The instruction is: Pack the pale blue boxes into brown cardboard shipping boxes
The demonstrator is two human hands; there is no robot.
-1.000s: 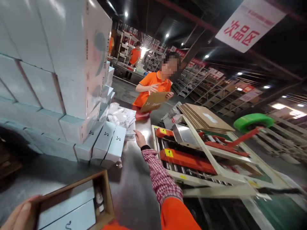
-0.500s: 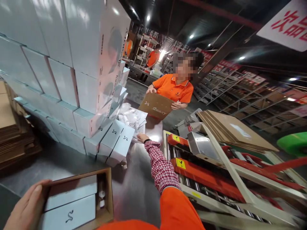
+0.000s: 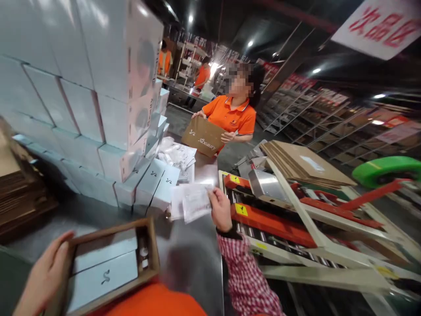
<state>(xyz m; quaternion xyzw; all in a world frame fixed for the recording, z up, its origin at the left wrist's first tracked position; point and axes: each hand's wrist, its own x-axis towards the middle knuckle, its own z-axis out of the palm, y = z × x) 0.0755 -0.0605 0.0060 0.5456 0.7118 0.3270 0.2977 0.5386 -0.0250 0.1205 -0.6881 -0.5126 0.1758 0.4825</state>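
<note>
The carton (image 3: 112,263), steadied by the left hand (image 3: 46,276) gripping its edge, already holds two pale boxes (image 3: 103,267), while the right hand (image 3: 220,210) pinches paper sheets (image 3: 192,204) above the desk (image 3: 194,259), not yet packed.

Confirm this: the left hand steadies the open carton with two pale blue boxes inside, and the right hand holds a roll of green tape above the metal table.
Wrong in one respect. In the head view the right hand holds clear plastic packets, not a roll of green tape. The rest stands: the left hand steadies the open carton with two pale blue boxes inside, above the metal table.
</note>
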